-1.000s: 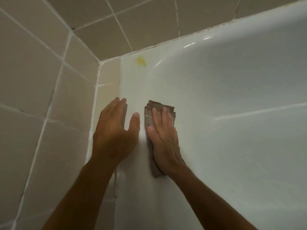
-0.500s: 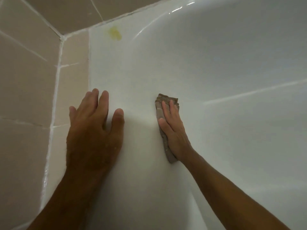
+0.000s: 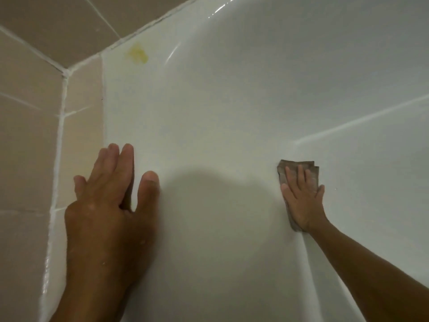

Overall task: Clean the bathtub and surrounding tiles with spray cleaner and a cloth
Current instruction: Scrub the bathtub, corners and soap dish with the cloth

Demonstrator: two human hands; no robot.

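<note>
The white bathtub [image 3: 232, 112] fills most of the head view. My right hand [image 3: 303, 197] lies flat with straight fingers on a folded brown cloth [image 3: 312, 175], pressing it against the tub's inner wall at the right. My left hand [image 3: 109, 198] rests flat on the tub's rim near the tiles, fingers straight, holding nothing. A yellow stain [image 3: 137, 55] marks the tub's rim in the far corner. No spray cleaner is in view.
Beige wall tiles [image 3: 27, 135] with white grout run along the left and across the top left [image 3: 69, 24], meeting at a corner above the tub. A shadow falls on the tub between my hands.
My right hand has slid the cloth to the right, away from my left hand, along the tub's wall. My left hand stays flat near the tiles. The view has moved closer.
</note>
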